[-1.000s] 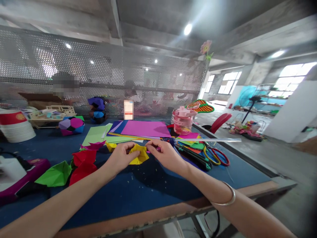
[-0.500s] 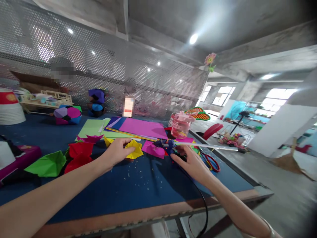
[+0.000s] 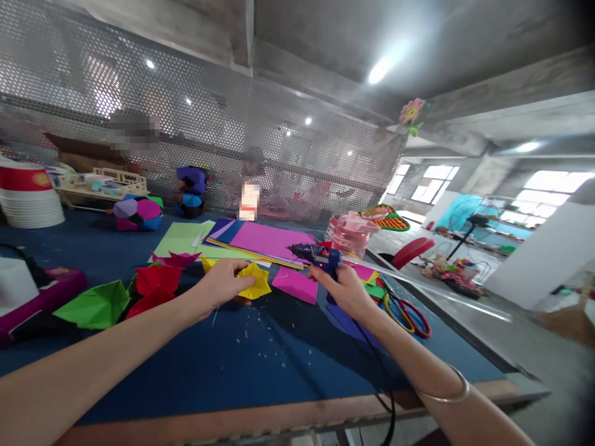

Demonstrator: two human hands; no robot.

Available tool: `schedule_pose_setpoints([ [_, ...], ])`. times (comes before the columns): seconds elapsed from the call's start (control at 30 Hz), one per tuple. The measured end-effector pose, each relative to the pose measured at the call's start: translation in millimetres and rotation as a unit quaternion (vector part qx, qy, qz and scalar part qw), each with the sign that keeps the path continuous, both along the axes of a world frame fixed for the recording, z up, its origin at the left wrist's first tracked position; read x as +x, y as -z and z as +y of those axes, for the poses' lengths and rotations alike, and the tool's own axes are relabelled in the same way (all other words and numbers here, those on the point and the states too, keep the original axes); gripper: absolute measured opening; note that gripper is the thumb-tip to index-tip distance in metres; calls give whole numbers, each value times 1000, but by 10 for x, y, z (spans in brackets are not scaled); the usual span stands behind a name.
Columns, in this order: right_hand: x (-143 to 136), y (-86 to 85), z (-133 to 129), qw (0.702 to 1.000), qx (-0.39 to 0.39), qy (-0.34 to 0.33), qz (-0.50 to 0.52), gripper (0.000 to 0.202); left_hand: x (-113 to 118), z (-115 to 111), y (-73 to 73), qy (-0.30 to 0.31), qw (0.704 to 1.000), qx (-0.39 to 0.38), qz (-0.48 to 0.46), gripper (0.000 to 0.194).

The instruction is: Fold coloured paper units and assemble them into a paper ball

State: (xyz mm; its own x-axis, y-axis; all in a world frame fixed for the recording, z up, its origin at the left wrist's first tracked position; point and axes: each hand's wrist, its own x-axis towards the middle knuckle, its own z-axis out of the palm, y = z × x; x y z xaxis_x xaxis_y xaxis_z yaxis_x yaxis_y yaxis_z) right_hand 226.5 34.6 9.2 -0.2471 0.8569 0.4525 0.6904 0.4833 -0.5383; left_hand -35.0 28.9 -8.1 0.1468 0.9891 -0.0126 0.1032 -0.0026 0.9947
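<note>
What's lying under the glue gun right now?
Under the blue glue gun in the right hand lies a magenta sheet on the blue table. The hand hides what lies beneath its handle.

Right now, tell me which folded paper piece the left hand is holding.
The yellow folded piece, pinched by the left hand. The red, green and magenta folded pieces lie untouched further left.
</note>
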Motion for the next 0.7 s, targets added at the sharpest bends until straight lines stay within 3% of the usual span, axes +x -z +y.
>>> schedule_pose_setpoints([
  [0.23, -19, 134, -309, 994, 38, -58, -86, 29, -41, 11, 27, 3, 999, 33, 34, 23],
  [0.47, -88, 138, -329, 980, 116, -97, -132, 19, -36, 1, 27, -5, 990, 93, 102, 23],
  [0.7, -134, 119, -366, 960, 177, -146, -159, 9, -6, -36, -23, -21, 991, 82, 106, 14],
])
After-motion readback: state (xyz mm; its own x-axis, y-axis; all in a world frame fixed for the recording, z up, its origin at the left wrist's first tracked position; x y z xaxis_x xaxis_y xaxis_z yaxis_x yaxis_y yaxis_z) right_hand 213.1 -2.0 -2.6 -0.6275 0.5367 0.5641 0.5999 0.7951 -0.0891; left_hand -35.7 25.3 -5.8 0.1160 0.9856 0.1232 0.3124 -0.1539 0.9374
